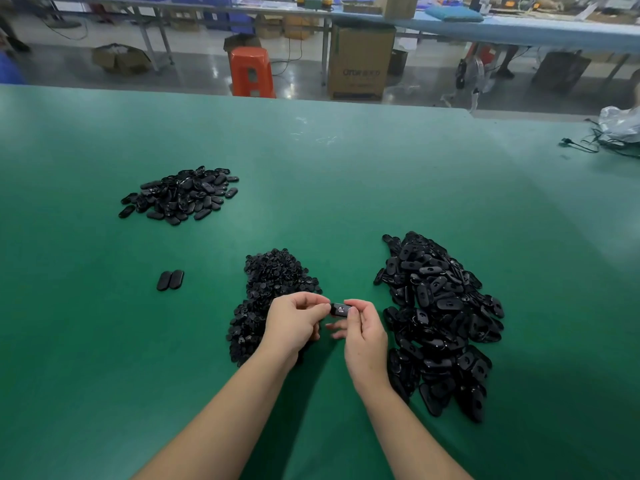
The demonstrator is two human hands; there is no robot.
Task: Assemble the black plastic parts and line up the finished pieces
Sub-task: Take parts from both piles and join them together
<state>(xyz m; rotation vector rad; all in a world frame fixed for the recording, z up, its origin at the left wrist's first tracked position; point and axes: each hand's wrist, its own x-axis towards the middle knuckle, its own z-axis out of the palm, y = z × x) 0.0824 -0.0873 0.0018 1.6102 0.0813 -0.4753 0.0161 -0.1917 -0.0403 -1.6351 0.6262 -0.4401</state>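
Between both hands (341, 318), seemingly 1 black part (340, 310).

The cardboard box (360, 60) bears blurred print, not legible.

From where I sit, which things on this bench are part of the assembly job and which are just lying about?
Part of the job:
- black part pinched between left hand and right hand
- pile of small round pieces
- pile of oval shells
- far pile of oval pieces
- two oval pieces side by side

Lying about:
- cables
- plastic bag
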